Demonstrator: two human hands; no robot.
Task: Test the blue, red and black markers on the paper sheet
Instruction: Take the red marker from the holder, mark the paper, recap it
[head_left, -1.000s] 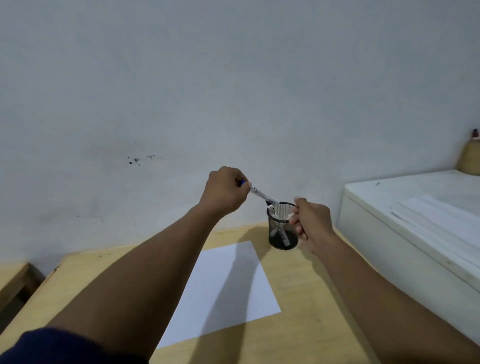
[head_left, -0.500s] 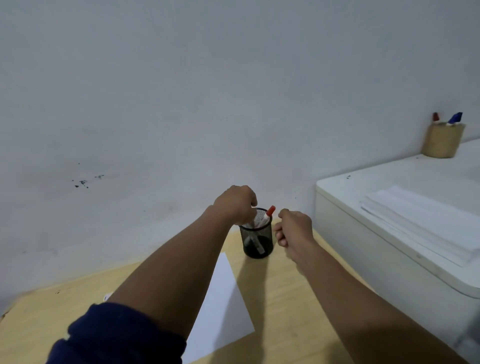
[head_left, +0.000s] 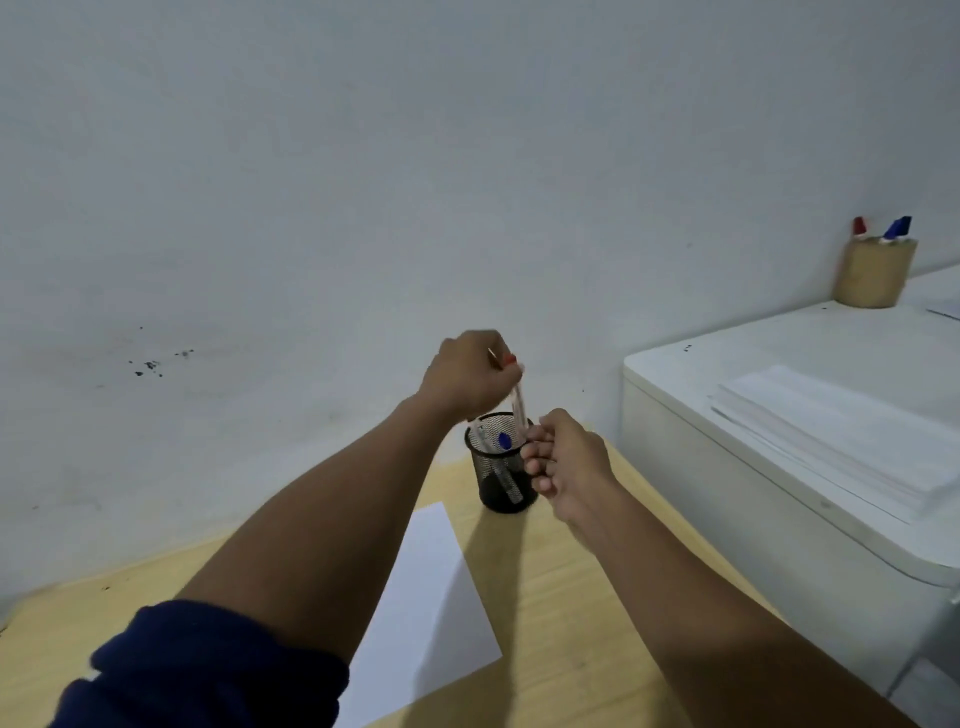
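Head view looks down both bare forearms at a pale wooden tabletop (head_left: 561, 613) set against a grey-white wall (head_left: 363, 156). A black wire-mesh pen cup (head_left: 501, 475) stands near the far edge of the tabletop, and a blue-capped white marker (head_left: 500, 442) rests inside it, leaning. The left hand (head_left: 467, 376) is closed in a fist just above the cup, gripping a white marker with a red cap (head_left: 517, 389) by its upper end; the red cap peeks out by the fingers and the barrel points down into the cup mouth. The right hand (head_left: 563, 460) is curled shut beside the cup's right side, its fingertips at the rim and next to the lower barrel; whether it actually grips the marker or the cup I cannot tell. A white paper sheet (head_left: 431, 613) lies flat on the tabletop nearer the person, partly hidden under the left forearm with its dark blue sleeve (head_left: 208, 670). To the right, a white cabinet top (head_left: 779, 358) carries a stack of white paper (head_left: 841, 436) and a tan cylindrical holder (head_left: 874, 278) with red and blue caps showing.
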